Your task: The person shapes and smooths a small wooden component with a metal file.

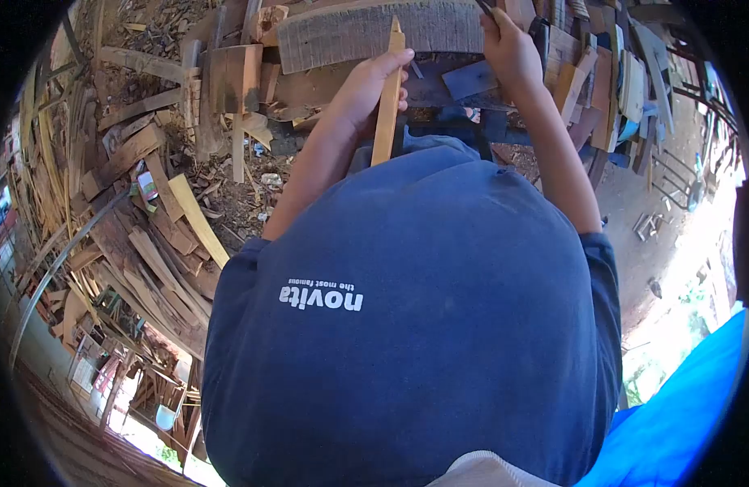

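My left hand (370, 88) is closed around a light wooden stick (386, 122). The stick stands nearly lengthwise in front of my chest, its cut, pointed tip above my thumb and its lower end against my shirt. My right hand (512, 53) is raised to the right, its fingers closed on a thin dark tool (486, 8). Most of that tool is cut off by the frame's upper edge, so its kind is not clear. Beyond the stick's tip lies a thick, curved grey wooden slab (342, 40).
Wood offcuts (155, 235) are heaped on the left. A square-ended block (232, 77) stands left of the slab, and a dark flat piece (469, 79) lies below it. More boards (606, 89) lean at the right. A blue sheet (683, 406) hangs at lower right.
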Motion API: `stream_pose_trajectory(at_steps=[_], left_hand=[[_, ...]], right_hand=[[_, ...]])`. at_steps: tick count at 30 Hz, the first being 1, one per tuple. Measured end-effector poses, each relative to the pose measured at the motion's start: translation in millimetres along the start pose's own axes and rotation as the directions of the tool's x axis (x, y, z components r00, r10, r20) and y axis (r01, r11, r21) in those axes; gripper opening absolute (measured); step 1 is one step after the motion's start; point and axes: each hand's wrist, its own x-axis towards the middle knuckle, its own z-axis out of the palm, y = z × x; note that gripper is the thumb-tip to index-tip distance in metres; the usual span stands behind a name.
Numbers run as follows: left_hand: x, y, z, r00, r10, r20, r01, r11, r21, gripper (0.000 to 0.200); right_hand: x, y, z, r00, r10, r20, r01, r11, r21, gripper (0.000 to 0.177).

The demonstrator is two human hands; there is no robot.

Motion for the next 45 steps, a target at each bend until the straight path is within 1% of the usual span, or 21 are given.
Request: stream_pose_trajectory(at_steps=[1, 2, 3, 4, 5, 7, 9, 11, 13, 14, 16, 20, 22, 23, 25, 31, 35, 38, 40, 44, 45], left_hand=[[-1.5, 0.4, -0.8, 0.997, 0.081, 0.01, -0.082, 0.994, 0.07, 0.033], [-3.9, 2.1, -0.9, 0.997, 0.079, 0.008, -0.079, 0.994, 0.068, 0.033], [-6.6, 5.5, -1.0, 0.992, 0.126, 0.004, -0.126, 0.986, 0.107, 0.034], [-7.4, 8.1, -1.4, 0.985, 0.173, 0.004, -0.172, 0.974, 0.146, 0.037], [-5.9, 9.6, -2.8, 0.985, 0.172, 0.004, -0.17, 0.974, 0.146, 0.037], [-1.4, 13.0, -5.1, 0.959, 0.281, 0.039, -0.282, 0.925, 0.255, 0.036], [2.4, 17.7, -3.7, 0.955, 0.287, 0.072, -0.296, 0.914, 0.277, 0.036], [5.6, 21.3, 0.1, 0.95, 0.293, 0.106, -0.311, 0.902, 0.301, 0.035], [6.6, 22.7, 5.1, 0.961, 0.251, 0.119, -0.276, 0.903, 0.329, 0.036], [7.9, 22.9, 6.5, 0.961, 0.246, 0.125, -0.274, 0.902, 0.332, 0.036], [11.1, 22.3, 9.0, 0.962, 0.223, 0.158, -0.268, 0.882, 0.388, 0.037], [13.8, 20.9, 14.5, 0.96, 0.209, 0.187, -0.27, 0.868, 0.417, 0.037], [13.5, 20.9, 14.9, 0.957, 0.2, 0.21, -0.271, 0.874, 0.404, 0.034], [13.1, 21.2, 15.0, 0.958, 0.199, 0.208, -0.27, 0.874, 0.404, 0.034], [12.3, 22.3, 15.3, 0.954, 0.22, 0.206, -0.29, 0.851, 0.437, 0.032], [11.3, 23.7, 13.1, 0.961, 0.213, 0.179, -0.274, 0.835, 0.477, 0.035], [10.9, 23.2, 12.7, 0.953, 0.231, 0.193, -0.295, 0.849, 0.439, 0.034], [10.6, 23.4, 9.9, 0.949, 0.217, 0.23, -0.3, 0.845, 0.442, 0.034], [10.4, 20.8, 9.7, 0.95, 0.24, 0.199, -0.307, 0.832, 0.463, 0.035], [13.1, 13.4, 2.4, 0.946, 0.221, 0.238, -0.312, 0.821, 0.478, 0.036], [13.9, 9.3, 2.3, 0.955, 0.226, 0.191, -0.292, 0.823, 0.486, 0.035]], right_hand=[[-7.2, -4.2, -4.5, 1.0, -0.002, 0.004, 0.002, 1.0, 0.002, 0.022], [-16.9, -7.7, -11.0, 0.994, 0.028, 0.104, -0.043, 0.989, 0.144, 0.019], [-26.4, -11.6, -18.3, 0.978, 0.045, 0.205, -0.102, 0.956, 0.276, 0.018], [-35.5, -15.1, -23.8, 0.977, 0.046, 0.207, -0.104, 0.956, 0.275, 0.018], [-44.0, -19.7, -28.4, 0.971, 0.058, 0.233, -0.135, 0.933, 0.333, 0.02], [-56.1, -32.4, -41.5, 0.964, 0.072, 0.257, -0.171, 0.906, 0.387, 0.023], [-63.0, -48.2, -59.6, 0.931, 0.176, 0.32, -0.318, 0.822, 0.472, 0.022], [-67.0, -52.3, -66.3, 0.927, 0.203, 0.315, -0.337, 0.82, 0.463, 0.022], [-69.5, -49.3, -66.6, 0.971, 0.096, 0.219, -0.173, 0.914, 0.367, 0.019], [-69.2, -47.8, -67.8, 0.971, 0.104, 0.215, -0.179, 0.913, 0.366, 0.019], [-64.2, -48.0, -74.2, 0.989, -0.006, 0.151, -0.031, 0.969, 0.246, 0.017], [-58.0, -44.4, -79.6, 0.991, -0.051, 0.126, 0.024, 0.978, 0.207, 0.018], [-56.2, -41.8, -81.8, 0.981, -0.113, 0.16, 0.089, 0.984, 0.154, 0.019], [-54.7, -42.0, -83.8, 0.98, -0.113, 0.161, 0.088, 0.984, 0.156, 0.019], [-51.9, -43.3, -88.1, 0.959, -0.059, 0.277, 0.017, 0.988, 0.154, 0.022], [-48.2, -43.0, -87.7, 0.97, -0.086, 0.228, 0.054, 0.988, 0.144, 0.022], [-48.1, -42.6, -86.4, 0.969, -0.093, 0.23, 0.061, 0.988, 0.143, 0.022], [-49.2, -45.0, -89.5, 0.961, -0.087, 0.263, 0.046, 0.986, 0.158, 0.021], [-48.2, -48.5, -94.7, 0.913, -0.041, 0.405, -0.033, 0.984, 0.172, 0.022], [-56.7, -44.0, -84.4, 0.913, -0.062, 0.403, -0.007, 0.986, 0.166, 0.022], [-56.1, -44.4, -80.1, 0.918, -0.063, 0.391, 0.009, 0.99, 0.139, 0.02]])
